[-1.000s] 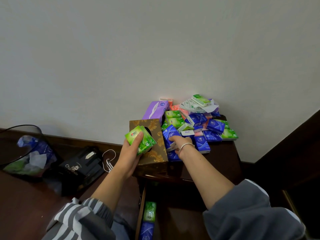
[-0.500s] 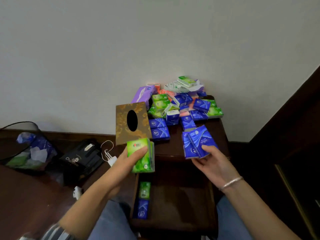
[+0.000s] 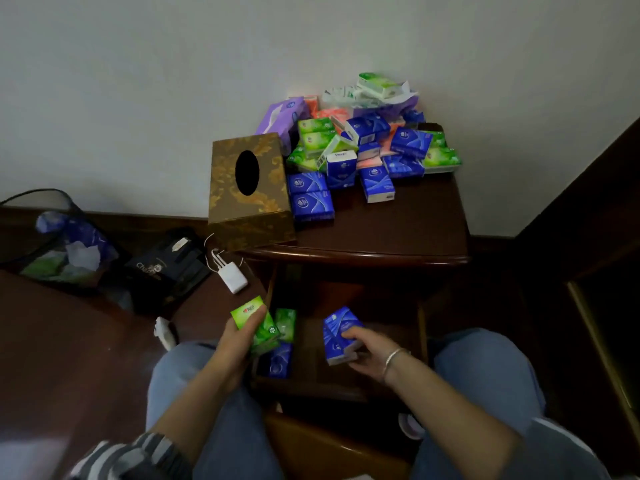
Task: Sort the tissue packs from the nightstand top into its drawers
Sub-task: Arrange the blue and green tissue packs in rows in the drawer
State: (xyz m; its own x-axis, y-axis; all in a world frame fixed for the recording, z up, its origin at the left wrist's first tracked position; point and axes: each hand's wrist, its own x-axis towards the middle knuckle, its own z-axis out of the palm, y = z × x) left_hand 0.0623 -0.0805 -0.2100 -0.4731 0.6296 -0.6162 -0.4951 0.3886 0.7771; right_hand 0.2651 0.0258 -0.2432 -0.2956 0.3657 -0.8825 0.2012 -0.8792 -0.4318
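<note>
Gripping a green tissue pack in the left hand, fingers curled round it, at the 9 o'clock edge of the open drawer. Clasping blue tissue packs in the right hand at 3 o'clock of the green one, over the drawer. Lying inside at 9 o'clock: a second green pack and a lone blue pack. Heaped at 12 o'clock on the nightstand top, an unsorted pile beside a gold tissue box.

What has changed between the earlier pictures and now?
The right hand took blue packs from the nightstand top and carried them down over the open drawer. The left hand, gripping a green pack throughout, came down from beside the tissue box to the drawer's left edge. The pile, the tissue box and the two packs lying in the drawer stayed put.
</note>
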